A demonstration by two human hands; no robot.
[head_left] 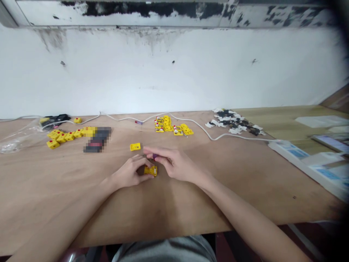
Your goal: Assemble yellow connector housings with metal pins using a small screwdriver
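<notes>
Well, from my head camera I am looking down at my two hands working close together over a wooden table (54, 182). My left hand (128, 173) is curling its fingers (139, 161) around the left end of a yellow plastic block (151, 171), and that block is sitting on the table between my hands. My right hand (174, 164) is coming in from the other side, with its thumb and forefinger pinching a small purple piece (155, 157) just above the block; my fingers are hiding most of that piece.

A loose yellow block (135, 146) is lying just ahead of my hands. Farther off to the left, a row of yellow blocks with red dots (65, 136) is running beside a pixelated dark patch (97, 139), and a clear plastic bag (16, 141) is lying at the table's left edge. Straight ahead, a cluster of yellow parts (171, 125) is sitting near a white cable (207, 133), which is trailing along the table. Beyond it, a heap of black-and-white pieces (231, 122) is lying near the white wall (163, 72).
</notes>
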